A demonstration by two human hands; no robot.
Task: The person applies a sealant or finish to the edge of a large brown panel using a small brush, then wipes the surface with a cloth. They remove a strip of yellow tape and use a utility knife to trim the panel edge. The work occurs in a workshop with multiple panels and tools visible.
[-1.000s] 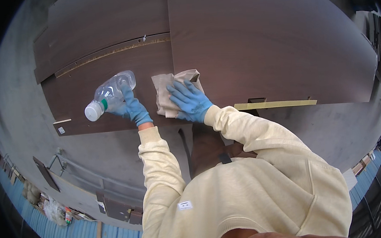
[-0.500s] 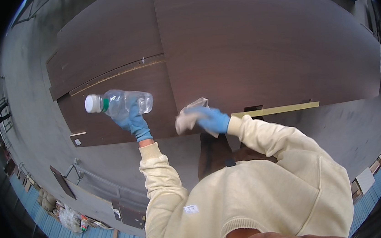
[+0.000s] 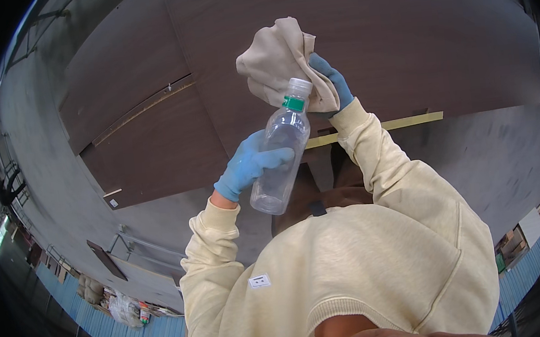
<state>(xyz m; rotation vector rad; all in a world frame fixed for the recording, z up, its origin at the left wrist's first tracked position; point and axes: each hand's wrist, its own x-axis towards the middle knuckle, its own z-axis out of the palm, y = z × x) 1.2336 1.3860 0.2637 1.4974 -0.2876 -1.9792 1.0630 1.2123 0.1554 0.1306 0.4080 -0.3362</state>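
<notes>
Right now, a clear plastic bottle (image 3: 284,130) slants in the left hand (image 3: 247,165), whose fingers wrap its smooth, rounded body; whether any liquid sits inside, I cannot tell. Its white cap (image 3: 300,86), above a green band (image 3: 294,104), points toward the right hand (image 3: 333,84), which grips a beige cloth (image 3: 278,64), soft and bunched into loose folds, partly hiding the fingers. Beyond both hands spread flat, dark-brown panels (image 3: 415,50), with a narrow, straight, pale-yellow strip (image 3: 416,119) along the near edge by the right wrist.
</notes>
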